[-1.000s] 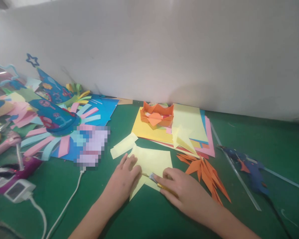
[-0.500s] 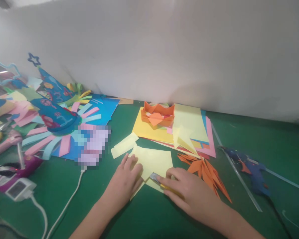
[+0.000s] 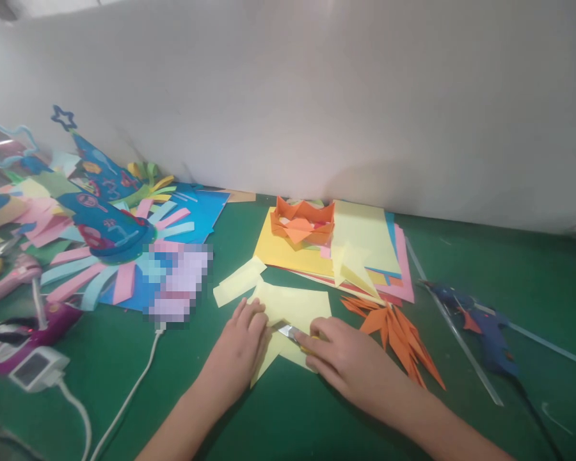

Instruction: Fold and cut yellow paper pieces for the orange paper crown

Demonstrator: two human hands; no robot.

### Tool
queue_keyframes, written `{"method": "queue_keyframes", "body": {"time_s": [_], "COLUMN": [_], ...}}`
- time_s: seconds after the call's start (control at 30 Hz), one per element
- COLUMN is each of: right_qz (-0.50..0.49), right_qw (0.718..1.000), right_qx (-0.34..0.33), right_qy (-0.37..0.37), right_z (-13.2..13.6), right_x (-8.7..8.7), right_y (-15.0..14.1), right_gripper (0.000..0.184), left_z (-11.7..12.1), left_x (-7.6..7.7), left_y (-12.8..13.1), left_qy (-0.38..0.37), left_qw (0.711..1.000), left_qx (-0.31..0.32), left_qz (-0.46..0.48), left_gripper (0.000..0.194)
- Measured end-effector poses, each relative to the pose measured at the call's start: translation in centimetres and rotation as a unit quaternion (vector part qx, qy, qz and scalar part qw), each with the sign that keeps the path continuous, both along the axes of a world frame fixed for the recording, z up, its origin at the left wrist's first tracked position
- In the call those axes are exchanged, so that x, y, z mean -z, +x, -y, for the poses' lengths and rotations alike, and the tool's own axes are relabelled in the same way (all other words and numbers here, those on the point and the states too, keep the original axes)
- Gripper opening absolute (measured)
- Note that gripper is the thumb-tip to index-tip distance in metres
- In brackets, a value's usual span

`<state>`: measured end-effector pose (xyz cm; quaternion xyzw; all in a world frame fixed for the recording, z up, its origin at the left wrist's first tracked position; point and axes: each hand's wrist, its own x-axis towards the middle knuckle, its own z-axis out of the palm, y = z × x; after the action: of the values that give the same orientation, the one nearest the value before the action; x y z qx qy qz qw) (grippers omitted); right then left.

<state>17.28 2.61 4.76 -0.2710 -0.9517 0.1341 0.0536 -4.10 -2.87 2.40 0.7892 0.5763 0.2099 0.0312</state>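
Pale-yellow paper (image 3: 300, 304) seems partly cut; L hand (image 3: 237, 342), 8 o'clock, presses w/ fingers unclenched; R hand (image 3: 350, 358), 4 o'clock, grips utility knife (image 3: 288, 331).

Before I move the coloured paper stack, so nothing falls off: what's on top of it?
On the stack sit an orange folded paper piece, small coloured scraps showing inside, and a pale yellow folded piece near the front. Whatever both cover can't be seen.

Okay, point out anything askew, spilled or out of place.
Nothing looks spilled. The blue glue gun lies on its side at the right, nozzle across a clear strip, as if set down carelessly. The paper scraps at far left are a jumbled heap.
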Motion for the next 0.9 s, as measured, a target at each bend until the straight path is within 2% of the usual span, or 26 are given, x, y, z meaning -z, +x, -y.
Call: {"method": "queue_keyframes", "body": {"time_s": [0.2, 0.33, 0.7, 0.9], "right_qz": [-0.007, -0.006, 0.015, -0.015], "right_qw": [1.0, 1.0, 0.999, 0.999], "right_qx": [0.016, 0.016, 0.017, 0.009], "right_qy": [-0.002, 0.006, 0.03, 0.04], "right_z": [-0.3, -0.2, -0.4, -0.6], "right_x": [0.6, 1.1, 1.2, 1.0], "right_y": [0.3, 0.6, 0.7, 0.1], "right_gripper": [0.03, 0.033, 0.036, 0.029], "left_z": [0.5, 0.6, 0.3, 0.3], "left_x": [-0.2, 0.2, 0.0, 0.4], "left_y": [0.0, 0.1, 0.5, 0.4], "left_qy": [-0.033, -0.053, -0.09, -0.051], "left_qw": [0.999, 0.998, 0.995, 0.998], "left_qx": [-0.015, -0.039, -0.042, -0.029], "left_qz": [0.006, 0.003, -0.022, -0.039], "left_gripper": [0.003, 0.006, 0.01, 0.01]}}
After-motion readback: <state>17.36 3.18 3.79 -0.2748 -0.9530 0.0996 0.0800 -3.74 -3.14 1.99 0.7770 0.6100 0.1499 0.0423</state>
